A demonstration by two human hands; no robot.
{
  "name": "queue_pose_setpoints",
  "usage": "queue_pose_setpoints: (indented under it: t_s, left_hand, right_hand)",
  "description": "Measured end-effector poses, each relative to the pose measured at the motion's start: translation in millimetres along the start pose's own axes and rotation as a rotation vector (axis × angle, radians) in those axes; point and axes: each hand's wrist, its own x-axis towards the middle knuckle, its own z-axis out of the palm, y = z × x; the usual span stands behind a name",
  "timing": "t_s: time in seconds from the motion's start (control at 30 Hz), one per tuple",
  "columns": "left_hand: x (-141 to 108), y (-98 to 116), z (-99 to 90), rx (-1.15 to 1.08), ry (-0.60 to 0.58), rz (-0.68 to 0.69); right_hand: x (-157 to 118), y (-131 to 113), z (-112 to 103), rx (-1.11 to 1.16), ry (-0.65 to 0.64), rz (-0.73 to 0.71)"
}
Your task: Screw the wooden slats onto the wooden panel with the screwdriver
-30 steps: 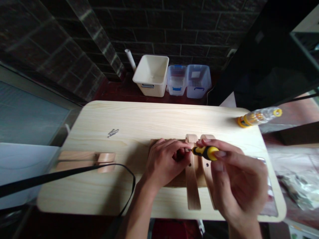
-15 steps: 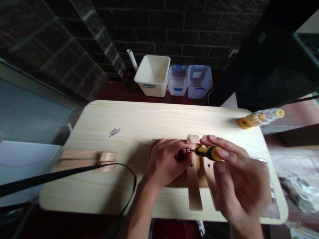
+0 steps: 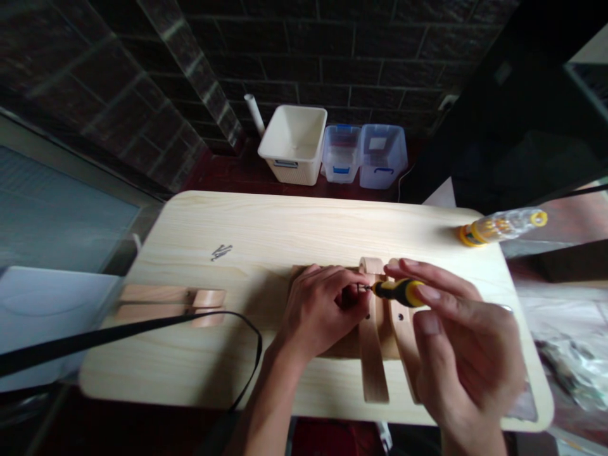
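My right hand point(image 3: 468, 329) grips the handle of a yellow and black screwdriver point(image 3: 398, 291), whose shaft points left. At its tip, my left hand point(image 3: 323, 310) pinches a small dark piece, probably a screw, between thumb and index finger. Under both hands lies a wooden block point(image 3: 342, 348), partly covered. Two curved wooden strips cross it: the left strip point(image 3: 374, 367) and the right strip point(image 3: 403, 339), each with a dark hole. Several small dark screws point(image 3: 221, 253) lie in a pile on the light wooden table point(image 3: 266, 221).
Two more wooden pieces point(image 3: 154, 294) lie at the table's left, with a black strap point(image 3: 118, 329) hanging across. A clear bottle with a yellow base point(image 3: 501, 228) stands at the right. Beyond the table are a cream bin point(image 3: 292, 161) and two clear boxes point(image 3: 341, 158).
The whole view has shifted slightly. Both hands keep nearly the same place at the screwdriver and the wooden strips.
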Motion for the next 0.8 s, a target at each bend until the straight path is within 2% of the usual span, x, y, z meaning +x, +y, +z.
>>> queue_pose_setpoints:
  t_s: [0.2,0.57,0.8]
  left_hand:
    - [0.6,0.4,0.1,0.004,-0.002,0.006]
    - [0.1,-0.4,1.5,0.0,0.018,0.019]
    - [0.5,-0.8,1.7,0.006,0.007,0.001]
  right_hand:
    - [1.0,-1.1,0.4,-0.001,0.045,0.006]
    - [1.2,-4.1,-1.4,-0.02,0.038,0.012]
    - [1.8,-1.7,-1.3,-0.07,0.045,-0.037]
